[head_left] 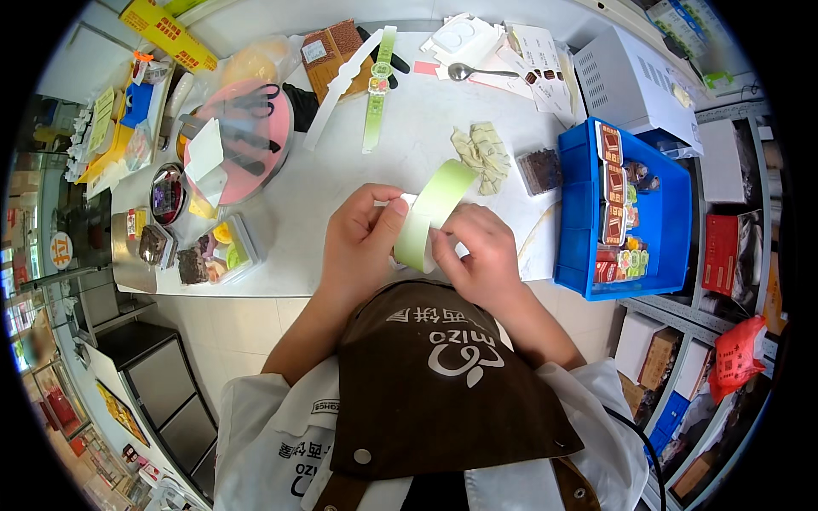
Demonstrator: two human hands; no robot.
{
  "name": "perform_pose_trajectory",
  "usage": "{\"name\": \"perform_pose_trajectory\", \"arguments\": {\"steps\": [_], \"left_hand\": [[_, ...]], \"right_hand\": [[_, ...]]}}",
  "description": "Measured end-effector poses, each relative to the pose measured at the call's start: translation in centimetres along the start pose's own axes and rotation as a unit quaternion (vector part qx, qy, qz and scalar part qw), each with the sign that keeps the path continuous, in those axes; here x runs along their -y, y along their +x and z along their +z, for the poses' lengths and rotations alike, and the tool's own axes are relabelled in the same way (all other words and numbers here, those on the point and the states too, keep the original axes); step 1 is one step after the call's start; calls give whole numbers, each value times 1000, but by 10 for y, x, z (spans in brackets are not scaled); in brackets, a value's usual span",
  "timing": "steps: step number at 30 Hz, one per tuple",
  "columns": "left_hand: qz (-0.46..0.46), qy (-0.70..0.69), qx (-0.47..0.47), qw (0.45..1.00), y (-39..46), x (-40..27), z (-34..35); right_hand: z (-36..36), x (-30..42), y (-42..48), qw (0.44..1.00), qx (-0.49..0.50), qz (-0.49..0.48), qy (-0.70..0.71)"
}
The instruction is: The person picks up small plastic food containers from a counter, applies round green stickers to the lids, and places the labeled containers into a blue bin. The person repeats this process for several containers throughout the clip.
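Observation:
A light-green paper band (441, 191) is bent into a loop in front of my apron. My left hand (367, 230) pinches its left side between thumb and fingers, where a bit of white shows. On the right, my right hand (482, 249) has thumb and curled fingers on the band's edge. Something lies partly hidden beneath the loop; I cannot tell what it is. Farther back on the table (307, 243) lies a flat green printed band (377, 96), beside a similar white strip (345, 80) that shows no print.
To the right stands a blue plastic crate (664, 211) with packaged items, near a boxed dark cake (540, 171) and a crumpled cloth (484, 156). Leftward are a pink round turntable (246, 182) with knives and scissors, and a clear box of cake and fruit (223, 252). A spoon (460, 71) lies behind.

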State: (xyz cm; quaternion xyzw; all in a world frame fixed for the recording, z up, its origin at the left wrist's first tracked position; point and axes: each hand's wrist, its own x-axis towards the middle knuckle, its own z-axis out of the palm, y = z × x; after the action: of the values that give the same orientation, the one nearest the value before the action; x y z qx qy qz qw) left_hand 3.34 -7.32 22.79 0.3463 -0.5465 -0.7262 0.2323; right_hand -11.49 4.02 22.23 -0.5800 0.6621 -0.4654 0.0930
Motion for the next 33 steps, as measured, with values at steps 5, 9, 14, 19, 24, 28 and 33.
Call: {"name": "perform_pose_trajectory", "arguments": {"steps": [5,9,14,19,24,28,33], "left_hand": [[-40,8,22,999,2,2,-7],[-28,13,32,999,-2,-2,-5],[-43,19,32,998,-2,-7,-6],[-18,21,21,999,-1,-3,-7],[-37,-11,21,999,0,0,-10],[-53,-13,54,997,-2,-4,-7],[-33,1,93,995,-7,-5,-7]], "right_hand": [[-5,2,0,991,31,79,106],[-4,0,-6,972,45,138,182],[-3,3,-5,984,25,125,127],[2,0,-8,997,9,62,45],[4,1,-7,999,12,40,21],[2,3,-5,990,6,108,91],[0,-2,-3,995,-4,77,57]]}}
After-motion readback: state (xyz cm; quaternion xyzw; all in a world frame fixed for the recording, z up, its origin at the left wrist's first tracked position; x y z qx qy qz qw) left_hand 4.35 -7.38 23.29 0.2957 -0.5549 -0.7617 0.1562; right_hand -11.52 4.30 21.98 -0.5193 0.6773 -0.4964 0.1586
